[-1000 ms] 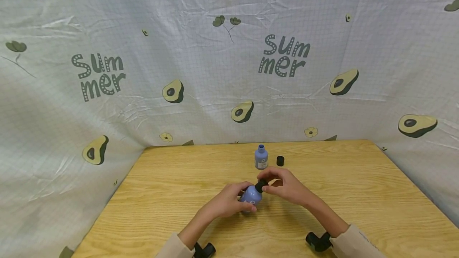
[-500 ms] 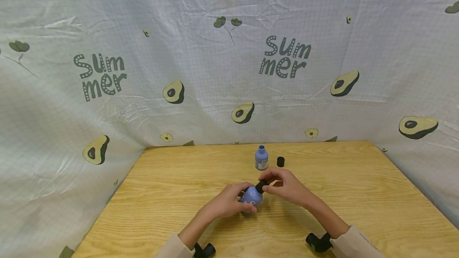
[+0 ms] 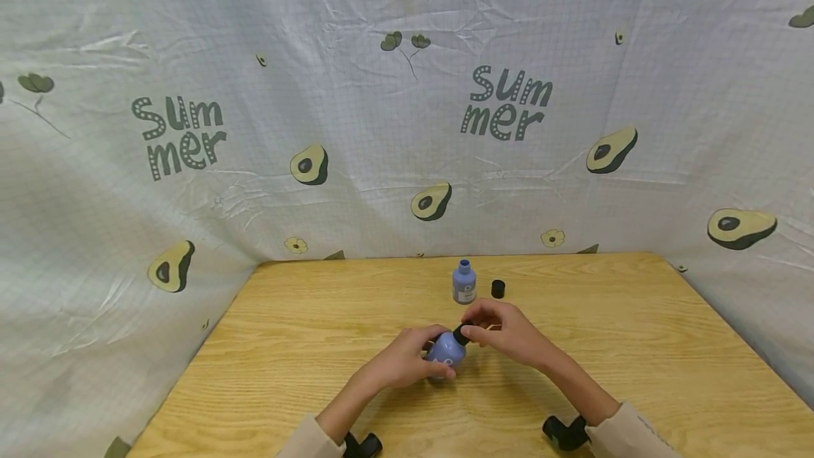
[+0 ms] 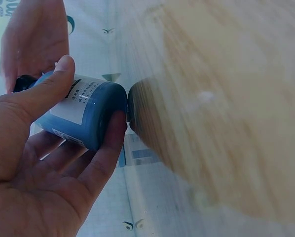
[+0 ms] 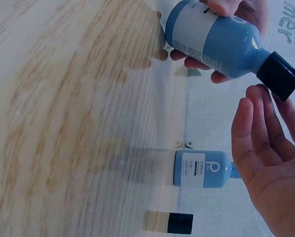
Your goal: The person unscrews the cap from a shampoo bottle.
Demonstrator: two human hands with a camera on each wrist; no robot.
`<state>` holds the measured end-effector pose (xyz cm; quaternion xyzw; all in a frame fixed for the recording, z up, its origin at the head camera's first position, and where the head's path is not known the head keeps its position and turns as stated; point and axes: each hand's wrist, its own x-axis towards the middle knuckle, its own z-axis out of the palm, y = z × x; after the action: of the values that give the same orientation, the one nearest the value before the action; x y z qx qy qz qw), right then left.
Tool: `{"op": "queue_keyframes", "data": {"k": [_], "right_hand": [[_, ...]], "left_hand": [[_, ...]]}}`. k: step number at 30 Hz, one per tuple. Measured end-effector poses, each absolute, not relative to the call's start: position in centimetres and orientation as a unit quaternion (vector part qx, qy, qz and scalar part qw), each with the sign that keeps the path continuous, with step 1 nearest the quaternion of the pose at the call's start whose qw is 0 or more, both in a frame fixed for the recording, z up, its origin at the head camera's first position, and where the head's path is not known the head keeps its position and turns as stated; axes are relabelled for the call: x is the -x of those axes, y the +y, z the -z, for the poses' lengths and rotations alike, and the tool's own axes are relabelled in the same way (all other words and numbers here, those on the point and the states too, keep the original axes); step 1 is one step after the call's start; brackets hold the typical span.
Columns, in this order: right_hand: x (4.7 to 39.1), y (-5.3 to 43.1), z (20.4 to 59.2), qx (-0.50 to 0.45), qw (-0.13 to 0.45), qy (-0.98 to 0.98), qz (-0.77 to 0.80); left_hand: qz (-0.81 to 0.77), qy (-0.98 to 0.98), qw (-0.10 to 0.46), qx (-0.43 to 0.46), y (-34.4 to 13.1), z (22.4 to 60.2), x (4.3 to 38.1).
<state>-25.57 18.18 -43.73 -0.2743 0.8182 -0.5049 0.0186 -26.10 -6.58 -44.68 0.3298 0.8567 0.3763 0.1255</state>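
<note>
My left hand (image 3: 405, 357) grips a blue bottle (image 3: 449, 350) round its body, thumb on the near side. The bottle leans, its neck toward the upper right. On that neck sits a black cap (image 5: 279, 76), pinched between the thumb and fingertips of my right hand (image 3: 511, 334). A white label (image 4: 78, 101) wraps the held bottle in the left wrist view. Behind the hands stands a second blue bottle (image 3: 464, 287), upright and uncapped. Just right of it a loose black cap (image 3: 498, 289) rests on the table.
The wooden table (image 3: 331, 316) ends at a pale curtain (image 3: 356, 112) printed with avocados and lettering. Black wrist mounts show at the left wrist (image 3: 362, 445) and right wrist (image 3: 564, 433).
The right thumb and fingers have shifted round the cap, and the thumb now covers more of it. The left hand and the bottle stay in place. The head view has tilted slightly.
</note>
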Motion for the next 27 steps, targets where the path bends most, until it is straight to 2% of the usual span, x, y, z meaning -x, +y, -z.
{"op": "queue_keyframes", "data": {"k": [12, 21, 27], "right_hand": [[25.49, 18.14, 43.40, 0.317, 0.024, 0.792, 0.521], [25.65, 18.20, 43.81, 0.280, 0.019, 0.811, 0.513], [25.67, 18.16, 43.79, 0.292, 0.025, 0.801, 0.522]], "left_hand": [[-0.373, 0.860, 0.125, -0.326, -6.54, 44.56, 26.07], [-0.375, 0.858, 0.125, -0.328, -6.47, 44.74, 26.20], [-0.378, 0.859, 0.130, -0.320, -6.46, 44.78, 26.07]]}}
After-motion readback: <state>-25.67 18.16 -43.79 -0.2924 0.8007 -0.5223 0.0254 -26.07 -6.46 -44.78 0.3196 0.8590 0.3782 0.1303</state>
